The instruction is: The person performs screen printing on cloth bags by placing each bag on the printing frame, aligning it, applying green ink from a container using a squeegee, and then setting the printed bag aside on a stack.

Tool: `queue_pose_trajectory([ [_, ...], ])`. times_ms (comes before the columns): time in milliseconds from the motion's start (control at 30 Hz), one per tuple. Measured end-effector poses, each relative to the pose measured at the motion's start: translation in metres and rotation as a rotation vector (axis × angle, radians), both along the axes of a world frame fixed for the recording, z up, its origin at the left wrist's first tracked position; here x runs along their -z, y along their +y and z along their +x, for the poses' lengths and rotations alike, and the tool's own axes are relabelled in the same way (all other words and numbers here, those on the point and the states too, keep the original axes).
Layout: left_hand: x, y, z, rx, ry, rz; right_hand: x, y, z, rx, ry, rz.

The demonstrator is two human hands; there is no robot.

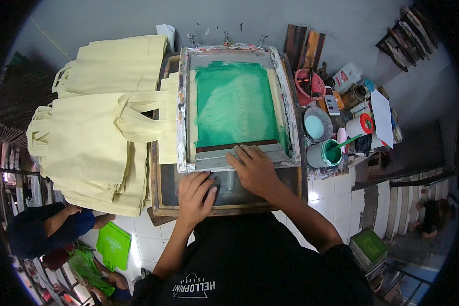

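Observation:
A silk-screen frame [291, 117] with a paint-smeared rim lies over a cream tote bag [169, 140], whose edge and handles stick out on the left. Green ink [234, 102] covers most of the mesh. At the near end of the mesh, a squeegee [217, 159] with a dark strip lies crosswise. My right hand [255, 171] grips it, fingers over its top. My left hand [195, 196] is by the frame's near left edge, fingers extended and a little apart, fingertips at the rim; whether they press on it is hard to tell. It holds nothing.
Stacked cream tote bags [86, 137] stand at the left. To the right are an ink tub [319, 155] with a green stirrer, a grey bowl [316, 122], a pink basket [308, 84] and a phone [331, 104]. Other people work at lower left near a green bag [113, 244].

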State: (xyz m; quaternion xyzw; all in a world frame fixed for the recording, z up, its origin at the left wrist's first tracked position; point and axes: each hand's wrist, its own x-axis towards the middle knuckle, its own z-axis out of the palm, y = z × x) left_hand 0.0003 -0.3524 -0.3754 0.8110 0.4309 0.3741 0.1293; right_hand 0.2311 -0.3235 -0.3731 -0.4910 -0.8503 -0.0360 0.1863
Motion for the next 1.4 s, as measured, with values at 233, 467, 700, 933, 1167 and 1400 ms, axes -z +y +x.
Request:
queue_pose_trajectory([
  [233, -0.013, 0.009, -0.003, 0.011, 0.049, 0.000, 0.001, -0.006, 0.002, -0.015, 0.115, -0.053],
  [467, -0.038, 0.012, 0.000, 0.016, 0.018, -0.042, 0.000, 0.000, 0.005, -0.028, 0.163, -0.137],
  [700, -0.060, 0.047, 0.024, -0.004, 0.042, -0.175, 0.001, 0.002, 0.008, -0.030, 0.128, -0.173],
  [933, -0.055, 0.110, 0.067, 0.343, 0.219, -0.407, 0.004, 0.002, 0.011, -0.044, 0.195, -0.146],
  [1167, -0.039, 0.142, 0.087, 0.505, 0.467, -0.463, 0.000, 0.004, 0.013, -0.059, 0.265, -0.165],
  [1400, -0.043, 0.139, 0.091, 0.521, 0.535, -0.431, -0.017, 0.005, 0.020, -0.109, 0.314, -0.203],
])
